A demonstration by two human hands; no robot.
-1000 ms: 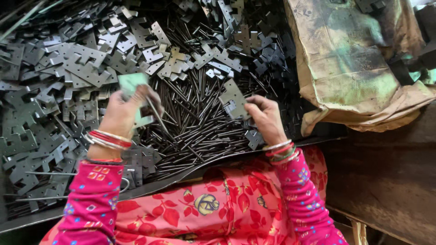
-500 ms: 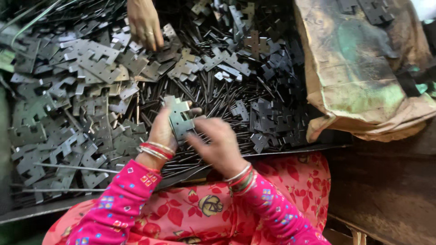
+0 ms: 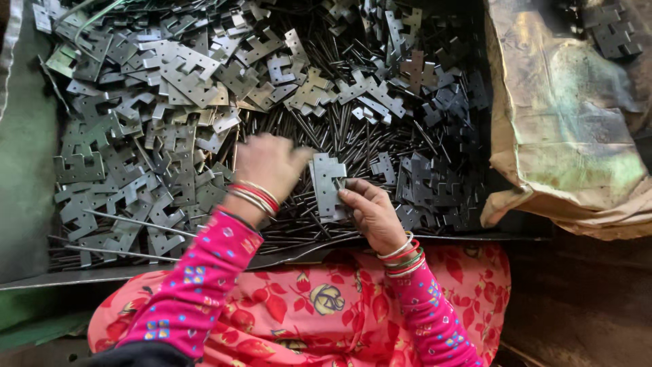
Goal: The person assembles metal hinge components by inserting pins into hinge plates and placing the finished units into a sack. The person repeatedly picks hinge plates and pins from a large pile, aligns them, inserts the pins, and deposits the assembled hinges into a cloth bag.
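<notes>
Grey, notched flat metal plate (image 3: 328, 185) stands nearly upright, pinched at its lower right edge by the right hand (image 3: 370, 212). Just to its left, the blurred left hand (image 3: 268, 163) touches the plate's upper left edge; whether its fingers clamp it I cannot tell. Beneath the grip lie thin dark metal rods (image 3: 319, 139), with heaped grey stamped plates (image 3: 163, 115) further left.

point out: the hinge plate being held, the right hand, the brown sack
hinge plate (image 3: 327, 182), head view, on its flat upper face.
right hand (image 3: 370, 212), head view, on the back of the hand.
brown sack (image 3: 564, 136), head view, on its crumpled top side.
</notes>
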